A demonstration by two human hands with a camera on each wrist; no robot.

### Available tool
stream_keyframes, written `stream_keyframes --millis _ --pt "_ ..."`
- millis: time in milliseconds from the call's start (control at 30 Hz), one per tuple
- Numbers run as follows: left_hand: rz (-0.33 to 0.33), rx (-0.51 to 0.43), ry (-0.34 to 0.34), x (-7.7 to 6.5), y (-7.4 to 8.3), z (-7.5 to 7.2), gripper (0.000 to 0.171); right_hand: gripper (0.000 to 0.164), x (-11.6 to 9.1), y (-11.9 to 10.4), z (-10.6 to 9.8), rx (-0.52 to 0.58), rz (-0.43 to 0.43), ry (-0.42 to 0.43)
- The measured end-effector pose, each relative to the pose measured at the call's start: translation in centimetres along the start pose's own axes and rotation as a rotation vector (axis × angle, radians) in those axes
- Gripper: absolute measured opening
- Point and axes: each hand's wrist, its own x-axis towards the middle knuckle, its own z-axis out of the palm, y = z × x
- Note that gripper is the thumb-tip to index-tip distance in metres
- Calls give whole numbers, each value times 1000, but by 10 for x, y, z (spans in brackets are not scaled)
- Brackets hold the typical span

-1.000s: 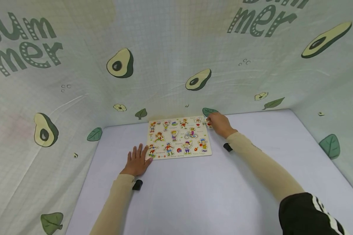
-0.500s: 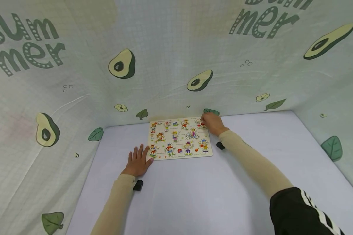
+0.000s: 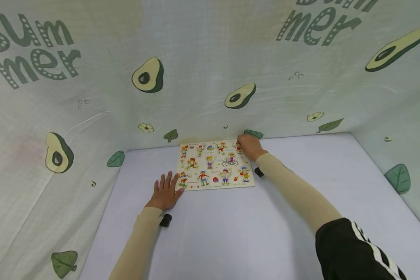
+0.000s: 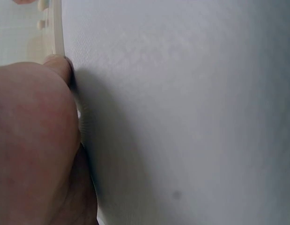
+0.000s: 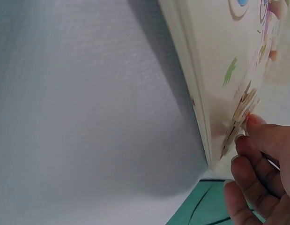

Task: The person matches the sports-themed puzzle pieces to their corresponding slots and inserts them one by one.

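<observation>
A wooden peg puzzle board (image 3: 217, 157) with printed sports figures lies against the back of the table. At its far right corner my right hand (image 3: 250, 146) pinches a puzzle piece between thumb and index finger. Seen from the right wrist, that puzzle piece (image 5: 238, 115) sits tilted close over the board's surface, its knob hidden by the fingertips. My left hand (image 3: 164, 192) rests flat with fingers spread at the board's near left corner, fingertips on its edge. In the left wrist view the left thumb (image 4: 58, 65) touches the board's side.
A white cloth-covered table (image 3: 213, 233) spreads out in front of the board. Behind it rises a hanging curtain (image 3: 196, 77) printed with avocados and leaves, meeting the table's back edge right by the board.
My right hand has moved left from beside the board onto its far right corner, carrying the puzzle piece. The left hand stays put. The head view has shifted slightly.
</observation>
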Motion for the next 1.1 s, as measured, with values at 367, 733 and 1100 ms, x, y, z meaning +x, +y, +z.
stream_keyframes --millis 367,733,1100 --pt "10 14 14 -1 1 -2 74 13 3 0 2 -58 -8 -4" --pt "-4 1 -2 0 0 1 74 13 1 -3 4 -55 -2 -18" --pt "19 9 32 2 -5 5 74 15 5 -3 6 -28 21 -14"
